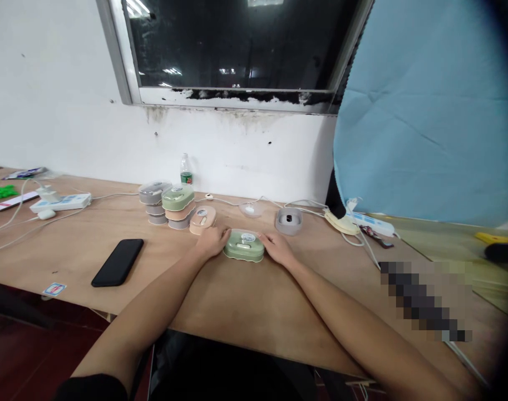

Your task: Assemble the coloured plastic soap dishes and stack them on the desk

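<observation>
A small green box [243,252] with a see-through lid, an oval sticker and a wavy lower rim lies on the table in front of me. My left hand [212,240] grips its left end with curled fingers. At the opposite end, my right hand [279,248] presses with thumb and fingers, so the box is held between both hands. Just beyond my left hand lies a pink box [202,219] of the same kind. An uncovered grey box [289,221] with a small dark spot inside stands behind my right hand, and a clear lid [250,209] lies near it.
Stacked grey boxes [154,195] and a mixed stack topped by a green box [177,198] stand at the back left, before a bottle [186,170]. A black phone [117,263] lies left. Power strips [62,205] and cables run along both sides. A blue cloth [429,111] hangs right.
</observation>
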{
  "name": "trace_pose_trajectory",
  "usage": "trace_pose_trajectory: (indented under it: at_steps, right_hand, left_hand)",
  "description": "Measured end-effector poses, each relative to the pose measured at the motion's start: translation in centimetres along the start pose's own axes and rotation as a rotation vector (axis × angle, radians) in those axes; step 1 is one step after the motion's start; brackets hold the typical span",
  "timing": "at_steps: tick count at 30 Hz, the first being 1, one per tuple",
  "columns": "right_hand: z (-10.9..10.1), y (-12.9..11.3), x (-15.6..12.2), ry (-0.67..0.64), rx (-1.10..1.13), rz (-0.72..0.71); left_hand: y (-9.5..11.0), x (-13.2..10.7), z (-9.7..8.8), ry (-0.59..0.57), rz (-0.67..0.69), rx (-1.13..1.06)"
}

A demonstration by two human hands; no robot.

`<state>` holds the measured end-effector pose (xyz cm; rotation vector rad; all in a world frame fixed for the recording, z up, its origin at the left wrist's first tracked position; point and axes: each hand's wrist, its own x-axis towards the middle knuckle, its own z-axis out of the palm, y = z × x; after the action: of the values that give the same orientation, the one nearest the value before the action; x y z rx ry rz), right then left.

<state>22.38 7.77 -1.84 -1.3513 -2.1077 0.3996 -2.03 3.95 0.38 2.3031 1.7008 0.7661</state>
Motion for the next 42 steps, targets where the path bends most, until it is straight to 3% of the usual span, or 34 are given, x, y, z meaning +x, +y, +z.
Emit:
trace_pose_trajectory:
  at_steps: [5,10,14,20,22,25,29,34,42]
  right_hand:
    - [0.0,0.3,0.1,-0.024,-0.022,-0.008]
    - [0.0,0.5,0.4,0.013,-0.032,0.022]
    - [-0.2,0.5,0.5,0.054,-0.026,0.072]
    - [-0.2,0.6,0.6,0.073,0.012,0.096]
    - [-0.2,0.6,0.6,0.090,0.020,0.098]
    - [0.0,0.6,0.6,0.083,-0.007,0.081]
    - [0.4,0.5,0.5,0.047,-0.100,0.029]
    - [0.6,0.6,0.4,0.034,-0.131,0.030]
    - [0.5,0.6,0.4,0.063,-0.087,0.017]
  left_hand:
    - [0.1,0.2,0.0,0.008,0.106,0.006]
    - [0.4,-0.1,-0.1,-0.100,0.234,-0.083]
    - [0.6,-0.5,0.0,-0.197,0.244,-0.109]
    - [1.0,-0.5,0.3,-0.192,0.203,-0.109]
    - [1.1,-0.4,0.0,-0.130,0.197,-0.058]
    - [1.3,-0.4,-1.2,0.074,0.152,0.070]
    - [0.8,-0.4,-3.1,0.333,-0.107,0.189]
    - [-0.9,-0.2,-3.7,0.405,-0.302,0.300]
    - [-2.1,0.3,-2.9,0.502,-0.277,0.403]
